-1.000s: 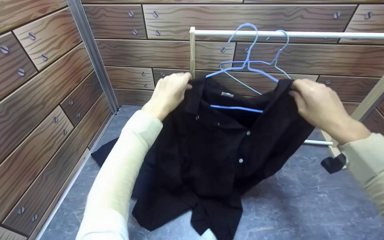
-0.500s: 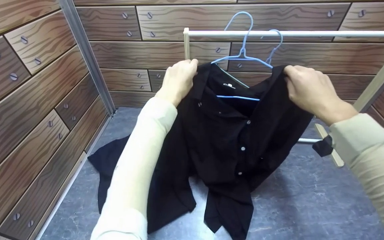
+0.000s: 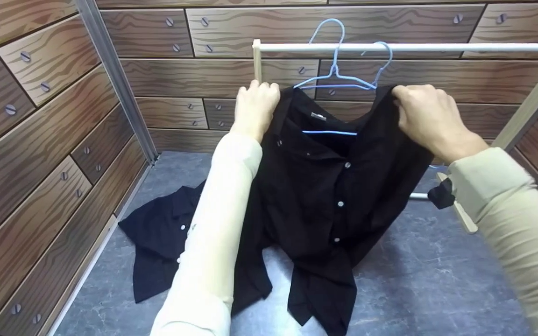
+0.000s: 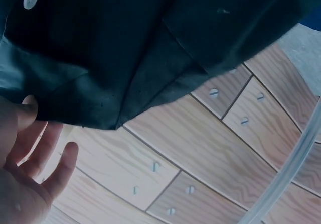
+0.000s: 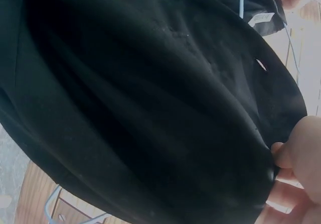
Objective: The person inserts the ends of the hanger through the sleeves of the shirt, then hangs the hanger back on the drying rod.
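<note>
A black button-up shirt [image 3: 306,196] hangs in front of me with a blue hanger [image 3: 334,77] inside its neck opening. The hanger's hook rises to the rail, and its lower bar shows across the collar gap. My left hand [image 3: 256,108] pinches the shirt's shoulder on the left; in the left wrist view its thumb lies on the cloth with the fingers behind. On the other shoulder, my right hand [image 3: 430,119] pinches the fabric between thumb and fingers. White buttons run down the front, and the sleeve ends dangle near the table.
A white rail [image 3: 437,47] on a wooden stand runs across the back, carrying a second blue hanger [image 3: 383,65]. Another dark buttoned garment [image 3: 157,233] lies on the grey table [image 3: 437,280] at left, partly behind my left sleeve. Wood-patterned walls enclose the table.
Both hands have raised the shirt and hanger toward the rail, and the hook has risen to rail height. My left arm has shifted right, uncovering more of the garment on the table.
</note>
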`<action>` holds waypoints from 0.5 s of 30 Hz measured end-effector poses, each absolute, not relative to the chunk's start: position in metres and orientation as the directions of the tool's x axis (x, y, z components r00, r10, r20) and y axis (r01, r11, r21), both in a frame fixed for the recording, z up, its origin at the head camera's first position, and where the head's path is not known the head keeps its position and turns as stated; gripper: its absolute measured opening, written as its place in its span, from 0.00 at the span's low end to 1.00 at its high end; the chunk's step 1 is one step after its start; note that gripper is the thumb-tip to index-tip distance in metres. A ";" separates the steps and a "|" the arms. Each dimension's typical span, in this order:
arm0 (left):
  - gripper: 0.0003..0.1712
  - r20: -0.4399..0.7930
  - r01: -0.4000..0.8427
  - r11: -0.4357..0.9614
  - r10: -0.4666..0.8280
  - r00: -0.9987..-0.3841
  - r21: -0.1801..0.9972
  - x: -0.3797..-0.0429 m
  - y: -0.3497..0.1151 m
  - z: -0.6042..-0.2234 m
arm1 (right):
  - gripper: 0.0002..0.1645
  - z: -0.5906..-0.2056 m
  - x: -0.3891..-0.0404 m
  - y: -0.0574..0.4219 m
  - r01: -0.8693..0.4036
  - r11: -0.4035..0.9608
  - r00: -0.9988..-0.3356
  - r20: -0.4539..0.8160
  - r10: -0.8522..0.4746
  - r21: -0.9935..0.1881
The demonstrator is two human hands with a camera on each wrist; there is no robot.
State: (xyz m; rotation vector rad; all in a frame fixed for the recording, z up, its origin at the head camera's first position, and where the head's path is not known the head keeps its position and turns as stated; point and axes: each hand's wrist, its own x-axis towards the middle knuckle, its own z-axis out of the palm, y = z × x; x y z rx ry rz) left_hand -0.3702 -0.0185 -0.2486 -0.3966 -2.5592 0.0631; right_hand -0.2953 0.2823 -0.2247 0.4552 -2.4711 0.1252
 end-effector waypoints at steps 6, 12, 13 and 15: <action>0.17 0.556 0.294 0.942 0.333 -0.762 -0.162 -0.375 -0.010 -0.241 | 0.04 -0.227 -0.300 0.288 -0.329 0.944 -0.758 0.593 -0.273 0.014; 0.25 0.591 0.315 0.933 0.354 -0.725 -0.173 -0.380 0.002 -0.218 | 0.03 -0.229 -0.302 0.287 -0.337 0.941 -0.750 0.606 -0.265 -0.005; 0.27 0.582 0.310 0.935 0.350 -0.734 -0.172 -0.381 0.004 -0.215 | 0.03 -0.228 -0.302 0.286 -0.336 0.942 -0.748 0.611 -0.259 -0.013; 0.32 0.550 0.287 0.943 0.331 -0.767 -0.167 -0.382 0.007 -0.209 | 0.03 -0.227 -0.303 0.285 -0.331 0.943 -0.749 0.617 -0.244 -0.028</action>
